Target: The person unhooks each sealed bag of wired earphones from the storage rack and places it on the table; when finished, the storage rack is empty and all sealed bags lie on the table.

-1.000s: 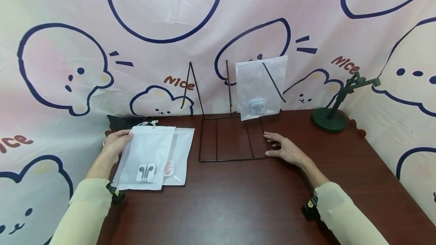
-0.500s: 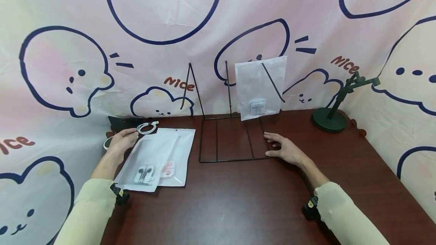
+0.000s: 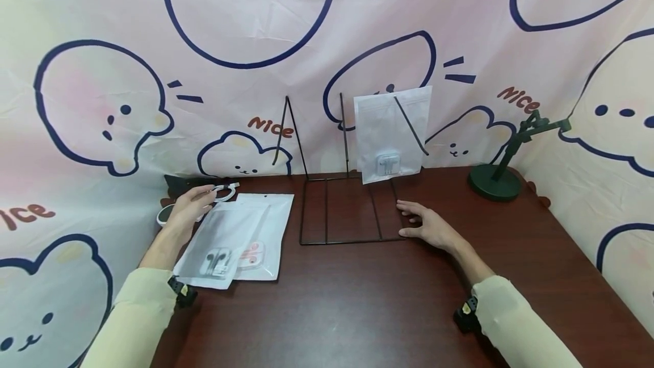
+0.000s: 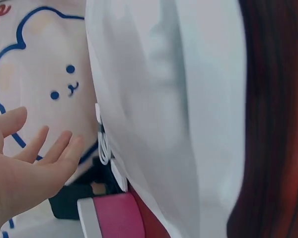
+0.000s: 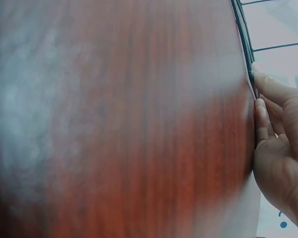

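My left hand (image 3: 191,209) is above the left part of the desk, fingertips beside a coiled white cable (image 3: 225,192). In the left wrist view its fingers (image 4: 64,151) are spread and loosely bent, with nothing between them. Below the hand lie two overlapping white zip bags; the front bag (image 3: 219,243) shows wired earphones, the rear bag (image 3: 273,214) a case with pink. My right hand (image 3: 429,226) rests on the desk, fingers and thumb apart, touching the right side of a black wire rack (image 3: 327,241). On the rack's right prong hangs another white bag (image 3: 380,124) with a small case.
A green stand (image 3: 495,180) with a jointed arm stands at the back right. Behind the left hand are a dark object (image 3: 176,185) and a white-rimmed round item (image 3: 163,214), its side pink (image 4: 119,215) in the left wrist view. A printed curtain encloses the desk.
My left hand has let go of the front bag, which now lies flat on the rear one. It has moved right and away from me, towards the cable. The right hand stays.
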